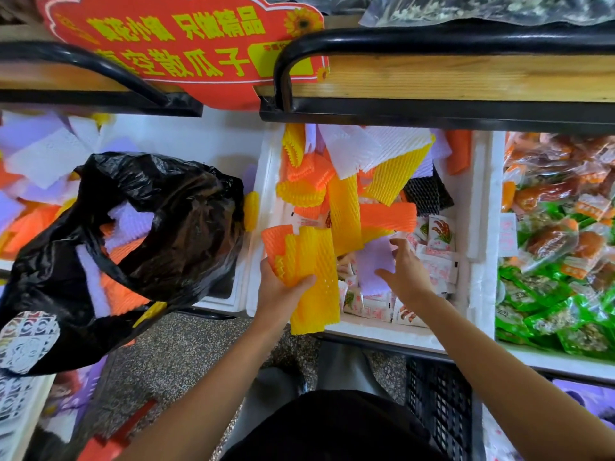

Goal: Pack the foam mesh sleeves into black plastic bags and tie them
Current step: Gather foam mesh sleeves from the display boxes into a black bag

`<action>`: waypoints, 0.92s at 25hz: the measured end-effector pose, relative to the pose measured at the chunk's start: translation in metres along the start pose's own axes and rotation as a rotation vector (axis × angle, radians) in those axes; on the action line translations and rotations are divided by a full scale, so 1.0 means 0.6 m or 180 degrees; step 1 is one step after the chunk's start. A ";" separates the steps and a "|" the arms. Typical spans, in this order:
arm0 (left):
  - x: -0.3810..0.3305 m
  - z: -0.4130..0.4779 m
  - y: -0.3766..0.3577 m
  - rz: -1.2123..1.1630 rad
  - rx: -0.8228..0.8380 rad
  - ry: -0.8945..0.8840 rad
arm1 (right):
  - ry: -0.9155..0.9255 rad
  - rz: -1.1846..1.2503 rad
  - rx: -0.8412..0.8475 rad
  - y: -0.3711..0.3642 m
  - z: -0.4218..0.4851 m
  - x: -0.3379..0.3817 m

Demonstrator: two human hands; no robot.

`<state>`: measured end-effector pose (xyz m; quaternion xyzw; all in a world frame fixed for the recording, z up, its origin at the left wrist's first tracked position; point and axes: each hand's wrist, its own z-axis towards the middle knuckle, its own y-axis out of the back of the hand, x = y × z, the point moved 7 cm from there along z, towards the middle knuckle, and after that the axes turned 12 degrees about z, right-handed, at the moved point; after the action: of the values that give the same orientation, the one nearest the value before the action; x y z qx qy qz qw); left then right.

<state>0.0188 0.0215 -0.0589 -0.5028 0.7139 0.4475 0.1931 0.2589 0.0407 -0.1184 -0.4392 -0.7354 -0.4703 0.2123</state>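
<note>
Gathering featherlight foam sleeves (pixel 346 207)

Left hand (pixel 278 296) grips a yellow-orange bunch (pixel 311 257) over the white box (pixel 366 331); right hand (pixel 404 272), fingers spread and empty, reaches a purple sleeve (pixel 376 261). Soft, springy: best grabbed mid-length. Black bag (pixel 173 207) gapes alongside.

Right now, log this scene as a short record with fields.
left hand: grips a bunch of yellow and orange sleeves
right hand: open, fingers spread over a purple sleeve
bag: black, open, at left, partly filled with purple and orange foam
box: white foam, loose foam mesh lying over sachets
status: packing unfinished, bag untied
</note>
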 end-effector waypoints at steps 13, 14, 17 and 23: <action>0.026 0.003 0.006 -0.0171 -0.0005 0.0050 | 0.1158 -0.0428 0.0269 0.046 -0.077 0.095; 0.028 0.001 0.010 -0.0181 -0.0011 0.0048 | 0.1060 -0.0413 0.0120 0.047 -0.048 0.093; 0.035 -0.002 0.025 -0.0182 -0.0077 0.0041 | 0.0342 -0.0758 0.0246 0.019 0.027 0.055; 0.047 -0.010 0.056 -0.0105 -0.0179 0.0107 | 0.0388 -0.1544 -0.0240 0.028 0.015 0.044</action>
<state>-0.0220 0.0041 -0.0612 -0.5272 0.6958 0.4556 0.1742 0.2602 0.0633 -0.0946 -0.2283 -0.7870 -0.5603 0.1207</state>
